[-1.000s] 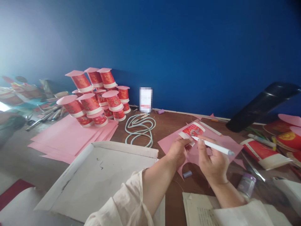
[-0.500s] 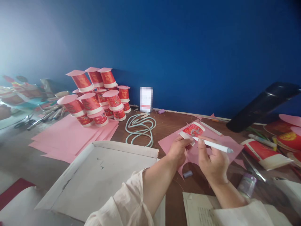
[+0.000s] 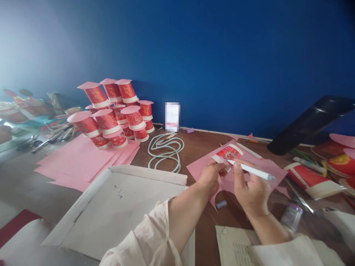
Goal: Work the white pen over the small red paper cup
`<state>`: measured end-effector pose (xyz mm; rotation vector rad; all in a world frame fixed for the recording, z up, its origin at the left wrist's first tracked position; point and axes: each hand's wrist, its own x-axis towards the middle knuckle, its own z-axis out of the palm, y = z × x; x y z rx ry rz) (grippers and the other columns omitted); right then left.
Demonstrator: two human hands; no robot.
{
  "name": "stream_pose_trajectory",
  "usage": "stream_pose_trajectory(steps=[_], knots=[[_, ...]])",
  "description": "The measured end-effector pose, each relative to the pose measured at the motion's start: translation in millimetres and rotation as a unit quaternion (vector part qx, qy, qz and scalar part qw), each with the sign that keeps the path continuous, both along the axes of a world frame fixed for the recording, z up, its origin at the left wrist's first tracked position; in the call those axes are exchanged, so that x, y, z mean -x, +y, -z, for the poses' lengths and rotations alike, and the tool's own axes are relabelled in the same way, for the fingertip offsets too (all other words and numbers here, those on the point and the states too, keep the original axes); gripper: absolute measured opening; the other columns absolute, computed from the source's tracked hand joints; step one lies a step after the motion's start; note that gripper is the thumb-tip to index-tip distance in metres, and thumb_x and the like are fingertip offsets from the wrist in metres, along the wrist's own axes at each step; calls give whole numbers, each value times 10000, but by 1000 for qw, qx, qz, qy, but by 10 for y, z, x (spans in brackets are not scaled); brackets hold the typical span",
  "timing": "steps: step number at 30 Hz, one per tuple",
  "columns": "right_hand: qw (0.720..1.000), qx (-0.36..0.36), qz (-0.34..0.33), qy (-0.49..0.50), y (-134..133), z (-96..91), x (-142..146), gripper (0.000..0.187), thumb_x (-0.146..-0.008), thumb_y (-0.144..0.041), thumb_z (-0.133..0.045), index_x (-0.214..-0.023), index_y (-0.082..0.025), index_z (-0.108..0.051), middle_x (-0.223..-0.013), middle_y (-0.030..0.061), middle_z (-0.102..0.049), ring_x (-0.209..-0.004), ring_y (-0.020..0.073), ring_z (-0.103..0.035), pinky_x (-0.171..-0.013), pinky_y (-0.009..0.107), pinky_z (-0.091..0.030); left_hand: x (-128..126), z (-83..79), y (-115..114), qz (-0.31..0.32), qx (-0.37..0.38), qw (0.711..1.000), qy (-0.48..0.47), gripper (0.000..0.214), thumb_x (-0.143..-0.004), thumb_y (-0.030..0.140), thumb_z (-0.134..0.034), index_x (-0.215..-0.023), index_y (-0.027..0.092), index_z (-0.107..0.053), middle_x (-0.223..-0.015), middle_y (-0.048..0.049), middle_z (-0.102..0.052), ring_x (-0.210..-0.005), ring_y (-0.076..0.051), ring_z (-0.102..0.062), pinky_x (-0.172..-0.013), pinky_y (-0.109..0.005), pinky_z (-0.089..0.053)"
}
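Note:
My left hand is closed on a red and white paper cup, gripping it near its white band. The cup is tilted above a pink paper sheet that has curved pieces cut from its edge. In my right hand is a white marker pen, its tip at the cup's printed side. Whether the tip touches the cup I cannot tell. On the table between my wrists lies a small grey pen cap.
Pink-topped red cups stand stacked on pink sheets at left. A pale cable lies coiled behind a shallow white box lid. At right are a black bottle, another red cup, scissors and a small clear jar.
The cup has shifted very slightly to the right in my left hand. My right hand and the marker are almost unmoved.

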<state>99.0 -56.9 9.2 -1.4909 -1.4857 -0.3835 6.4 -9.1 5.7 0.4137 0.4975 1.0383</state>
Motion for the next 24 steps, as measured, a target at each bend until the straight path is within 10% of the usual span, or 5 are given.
stream_pose_trajectory(steps=[24], knots=[[1000, 9, 6, 4, -1, 6, 8, 208, -862, -295, -540, -965, -160, -660, -877, 88, -704, -825, 195, -659, -752, 298, -506, -4, 11, 20, 0, 26, 999, -22, 240, -500, 150, -765, -721, 147, -672, -737, -34, -658, -698, -121, -561, -763, -272, -386]])
